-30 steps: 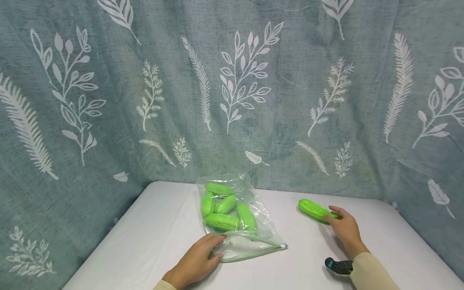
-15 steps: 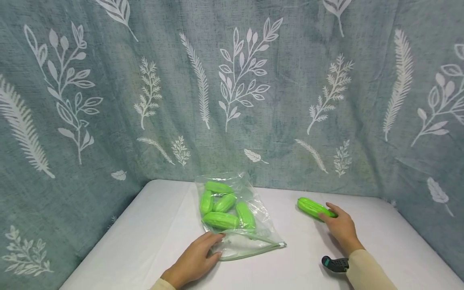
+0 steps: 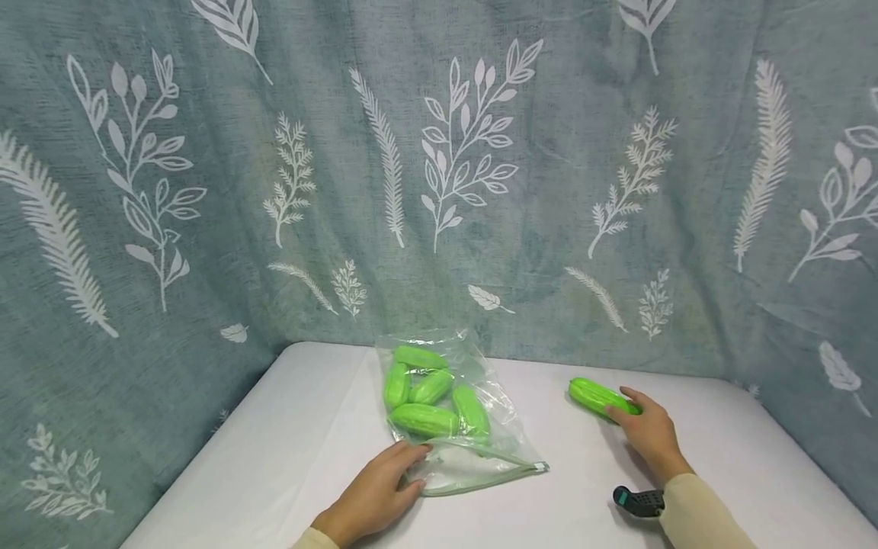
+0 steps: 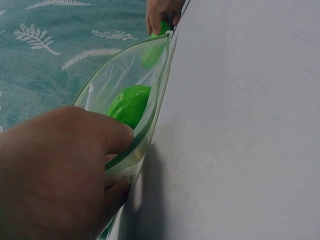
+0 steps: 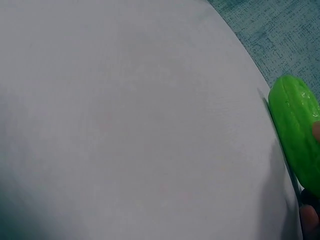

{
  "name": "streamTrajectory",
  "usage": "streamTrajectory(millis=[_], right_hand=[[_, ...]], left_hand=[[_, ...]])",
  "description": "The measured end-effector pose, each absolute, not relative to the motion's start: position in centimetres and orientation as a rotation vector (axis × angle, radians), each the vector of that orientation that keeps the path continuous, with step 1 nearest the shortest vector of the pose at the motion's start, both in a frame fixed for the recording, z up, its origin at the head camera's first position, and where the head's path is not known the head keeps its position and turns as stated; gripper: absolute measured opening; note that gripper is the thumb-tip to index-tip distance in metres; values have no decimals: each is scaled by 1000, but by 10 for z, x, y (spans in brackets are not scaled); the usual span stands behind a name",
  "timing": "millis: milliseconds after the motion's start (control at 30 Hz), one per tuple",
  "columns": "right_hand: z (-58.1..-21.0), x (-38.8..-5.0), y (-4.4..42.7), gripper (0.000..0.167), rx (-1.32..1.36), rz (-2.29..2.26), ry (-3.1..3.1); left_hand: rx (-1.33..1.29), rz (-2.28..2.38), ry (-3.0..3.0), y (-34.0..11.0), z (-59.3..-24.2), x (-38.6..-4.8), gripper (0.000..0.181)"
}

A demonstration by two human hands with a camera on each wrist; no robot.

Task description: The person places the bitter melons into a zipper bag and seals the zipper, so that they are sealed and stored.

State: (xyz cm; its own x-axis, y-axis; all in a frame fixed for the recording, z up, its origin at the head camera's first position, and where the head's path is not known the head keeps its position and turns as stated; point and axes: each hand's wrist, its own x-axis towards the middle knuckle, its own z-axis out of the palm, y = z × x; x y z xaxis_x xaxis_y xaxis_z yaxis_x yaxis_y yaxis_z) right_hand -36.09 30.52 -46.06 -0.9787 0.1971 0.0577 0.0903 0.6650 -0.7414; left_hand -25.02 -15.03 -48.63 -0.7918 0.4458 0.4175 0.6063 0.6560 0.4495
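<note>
My left hand (image 3: 373,488) holds the mouth of a clear zip bag (image 3: 490,482) at its left corner, and the mouth gapes beside the fingers. Inside the bag lie several green cucumbers (image 3: 421,419). The left wrist view shows thumb and finger at the bag's green-edged rim (image 4: 95,82), with one cucumber (image 4: 130,105) seen through the opening. At the right, my right hand (image 3: 648,435) grips the near end of a single cucumber (image 3: 595,396), which lies on the table. In the right wrist view this cucumber (image 5: 295,130) is at the right edge; most of the hand is out of frame.
A white-covered table (image 3: 562,503) carries everything. A grey-green leaf-patterned curtain (image 3: 425,290) stands behind it and along both sides. A dark device (image 3: 638,502) juts from the right wrist, above the tabletop.
The head view shifts slightly. Both hands, the bag and the cucumbers keep nearly the same places; the right fingers close in a little on the cucumber.
</note>
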Motion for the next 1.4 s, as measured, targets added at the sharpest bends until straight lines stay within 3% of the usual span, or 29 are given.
streamTrajectory(millis=[300, 1400], right_hand=[[-468, -361, 307, 69, -231, 1134, -2761], [-465, -327, 289, 73, -239, 1343, -2516]], left_hand=[[-847, -857, -2617, -149, -487, -250, 47], [-844, -842, -2613, -149, -485, -250, 46]])
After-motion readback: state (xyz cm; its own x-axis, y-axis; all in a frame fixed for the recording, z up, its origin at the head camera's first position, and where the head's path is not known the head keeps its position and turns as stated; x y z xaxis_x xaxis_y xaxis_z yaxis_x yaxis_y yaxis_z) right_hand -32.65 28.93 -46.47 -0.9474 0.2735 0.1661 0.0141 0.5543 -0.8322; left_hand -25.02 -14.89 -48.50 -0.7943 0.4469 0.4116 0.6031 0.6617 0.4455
